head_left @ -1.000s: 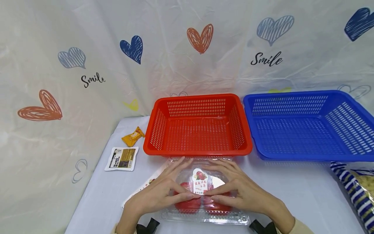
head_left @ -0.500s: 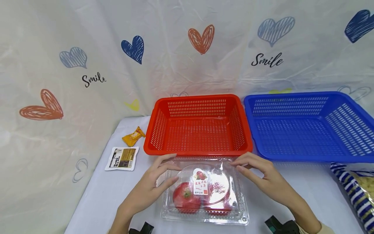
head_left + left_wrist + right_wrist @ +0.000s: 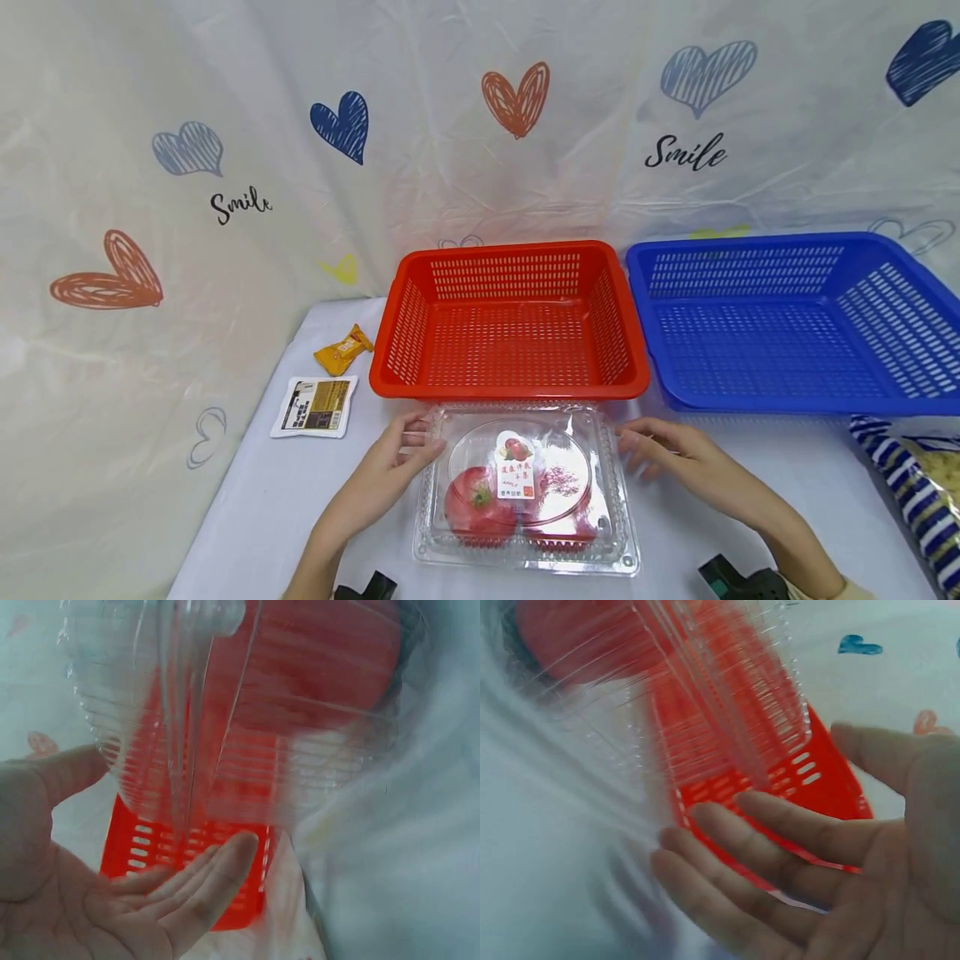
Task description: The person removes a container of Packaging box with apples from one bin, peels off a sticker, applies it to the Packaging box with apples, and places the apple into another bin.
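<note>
A hinged clear plastic box lies closed on the white cloth, with a fruit-printed label on its lid. Inside, two round red fruits show, the left one with a green top. My left hand is beside the box's left edge, thumb over the rim and fingers along its side. In the left wrist view that hand is spread under the box's ribbed wall. By the right edge is my right hand, fingers loosely bent; the right wrist view shows its palm and fingers extended, holding nothing.
Directly behind the box stands a red basket, with a blue basket to its right. At the left lie an orange-wrapped snack and a flat white packet. A striped bag lies at the right edge.
Both hands have left the top of the lid, parted outward, then lowered to the left and right sides of the box. The box has stayed in place.
</note>
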Demonstrator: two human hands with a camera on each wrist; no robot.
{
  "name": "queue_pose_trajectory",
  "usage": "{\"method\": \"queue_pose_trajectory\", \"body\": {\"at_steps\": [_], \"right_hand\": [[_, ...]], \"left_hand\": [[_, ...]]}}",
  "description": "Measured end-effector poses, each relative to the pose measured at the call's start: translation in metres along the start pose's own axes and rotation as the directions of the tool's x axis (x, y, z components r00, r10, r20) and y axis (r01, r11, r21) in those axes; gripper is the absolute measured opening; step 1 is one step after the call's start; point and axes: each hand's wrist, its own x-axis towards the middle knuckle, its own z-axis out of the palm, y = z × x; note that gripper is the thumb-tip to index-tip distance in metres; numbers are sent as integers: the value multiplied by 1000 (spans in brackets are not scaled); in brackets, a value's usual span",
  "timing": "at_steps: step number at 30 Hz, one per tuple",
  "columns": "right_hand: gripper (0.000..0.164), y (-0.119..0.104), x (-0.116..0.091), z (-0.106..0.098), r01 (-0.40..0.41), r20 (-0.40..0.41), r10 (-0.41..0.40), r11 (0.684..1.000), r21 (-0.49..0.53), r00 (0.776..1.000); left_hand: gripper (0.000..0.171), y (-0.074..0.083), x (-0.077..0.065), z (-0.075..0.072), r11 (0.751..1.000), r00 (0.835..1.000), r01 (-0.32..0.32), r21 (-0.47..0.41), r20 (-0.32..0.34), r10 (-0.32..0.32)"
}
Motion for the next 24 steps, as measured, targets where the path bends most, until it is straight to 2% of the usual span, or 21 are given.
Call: {"method": "queue_pose_trajectory", "body": {"at_steps": [3, 7, 17, 24], "right_hand": [[39, 4, 1, 1, -57, 81, 52, 997, 55, 995], [46, 6, 4, 5, -99, 139, 86, 991, 91, 987], [52, 4, 8, 8, -135, 180, 114, 985, 106, 977], [61, 0, 9, 11, -198, 205, 181, 978, 63, 962]], "left_hand": [[70, -2, 3, 2, 998, 1000, 30, -48, 4, -30], [62, -5, 5, 1, 995, 998, 59, -82, 41, -55], [57, -10, 7, 2, 987, 991, 78, -143, 122, -61], [60, -12, 7, 4, 977, 982, 86, -197, 184, -50]]}}
